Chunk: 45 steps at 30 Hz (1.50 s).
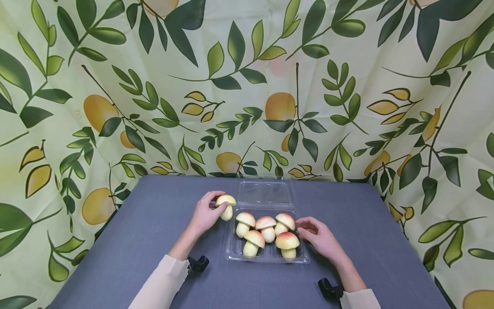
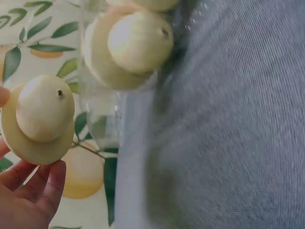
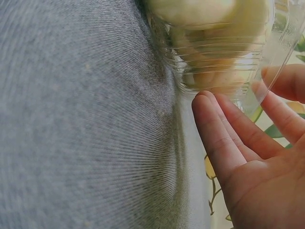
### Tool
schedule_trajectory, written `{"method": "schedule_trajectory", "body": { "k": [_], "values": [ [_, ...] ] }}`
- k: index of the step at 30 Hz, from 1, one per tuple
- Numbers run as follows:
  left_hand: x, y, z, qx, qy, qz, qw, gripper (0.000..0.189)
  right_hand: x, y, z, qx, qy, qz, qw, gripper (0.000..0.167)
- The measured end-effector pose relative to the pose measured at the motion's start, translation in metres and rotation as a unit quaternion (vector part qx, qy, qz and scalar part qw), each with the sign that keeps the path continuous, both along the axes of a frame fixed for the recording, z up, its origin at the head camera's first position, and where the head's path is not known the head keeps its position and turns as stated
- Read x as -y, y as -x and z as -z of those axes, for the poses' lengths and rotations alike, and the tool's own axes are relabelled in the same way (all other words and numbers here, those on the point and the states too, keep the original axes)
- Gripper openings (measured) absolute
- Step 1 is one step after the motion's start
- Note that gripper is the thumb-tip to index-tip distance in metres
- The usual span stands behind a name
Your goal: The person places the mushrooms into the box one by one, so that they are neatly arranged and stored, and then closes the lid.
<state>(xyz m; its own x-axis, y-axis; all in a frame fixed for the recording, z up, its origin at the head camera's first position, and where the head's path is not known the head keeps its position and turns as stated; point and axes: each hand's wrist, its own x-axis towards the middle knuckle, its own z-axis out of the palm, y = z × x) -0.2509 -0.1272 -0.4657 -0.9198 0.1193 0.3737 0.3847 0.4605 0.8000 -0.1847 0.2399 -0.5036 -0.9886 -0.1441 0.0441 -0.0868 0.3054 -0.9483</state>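
In the head view my left hand [image 1: 205, 213] grips a mushroom-shaped piece [image 1: 227, 207] with a pale stem and yellowish cap, just off the left rim of a clear plastic container [image 1: 266, 258]. The left wrist view shows that mushroom [image 2: 46, 109] from below, a small dark hole in its stem, with the fingers [image 2: 55, 183] along its cap. Several more mushrooms [image 1: 287, 245] with reddish cap tops lie in the container. My right hand [image 1: 319, 237] is at the container's right side; in the right wrist view its fairly straight fingers [image 3: 217, 133] meet the ribbed clear wall [image 3: 214, 71].
The container's clear lid [image 1: 264, 192] lies open behind it. A grey-blue cloth covers the table [image 1: 154, 240]. Leaf-and-fruit printed fabric [image 1: 247, 94] hangs at the back and both sides. Dark wrist devices [image 1: 198, 264] sit at both sleeves.
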Motion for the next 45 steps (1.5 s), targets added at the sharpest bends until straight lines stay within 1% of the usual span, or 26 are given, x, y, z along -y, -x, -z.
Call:
{"method": "schedule_trajectory", "body": {
  "k": [4, 8, 10, 15, 20, 25, 33, 38, 45],
  "values": [
    [-0.004, -0.005, -0.006, -0.008, -0.005, 0.020, 0.9998, 0.033, 0.000, 0.000, 0.000, -0.007, 0.000, -0.003, 1.0000, 0.031],
    [-0.008, -0.009, -0.010, -0.021, -0.002, 0.035, 0.9992, 0.033, 0.000, 0.000, -0.002, 0.002, 0.000, -0.001, 1.0000, 0.032],
    [-0.010, -0.011, -0.012, -0.032, 0.001, 0.043, 0.9985, 0.034, 0.000, 0.000, -0.002, 0.005, -0.003, 0.001, 1.0000, 0.032],
    [-0.016, -0.017, -0.015, -0.043, 0.000, 0.061, 0.9972, 0.034, 0.000, 0.001, 0.000, 0.006, -0.008, 0.005, 0.9999, 0.030],
    [-0.024, -0.023, -0.017, -0.045, -0.009, 0.082, 0.9955, 0.033, 0.000, 0.001, 0.001, 0.003, -0.008, 0.002, 1.0000, 0.030],
    [-0.031, -0.028, -0.019, -0.043, -0.014, 0.093, 0.9947, 0.034, 0.000, 0.002, 0.000, 0.004, -0.010, 0.005, 0.9999, 0.030],
    [-0.045, -0.036, -0.018, -0.043, -0.012, 0.119, 0.9919, 0.032, 0.001, 0.001, -0.003, 0.008, 0.000, 0.002, 1.0000, 0.030],
    [-0.054, -0.041, -0.015, -0.036, 0.003, 0.136, 0.9900, 0.033, 0.001, 0.000, -0.004, 0.009, 0.002, 0.005, 0.9999, 0.030],
    [-0.069, -0.048, -0.009, -0.045, 0.014, 0.167, 0.9848, 0.034, 0.001, 0.000, -0.004, 0.011, -0.006, 0.004, 0.9999, 0.032]
  ]
}}
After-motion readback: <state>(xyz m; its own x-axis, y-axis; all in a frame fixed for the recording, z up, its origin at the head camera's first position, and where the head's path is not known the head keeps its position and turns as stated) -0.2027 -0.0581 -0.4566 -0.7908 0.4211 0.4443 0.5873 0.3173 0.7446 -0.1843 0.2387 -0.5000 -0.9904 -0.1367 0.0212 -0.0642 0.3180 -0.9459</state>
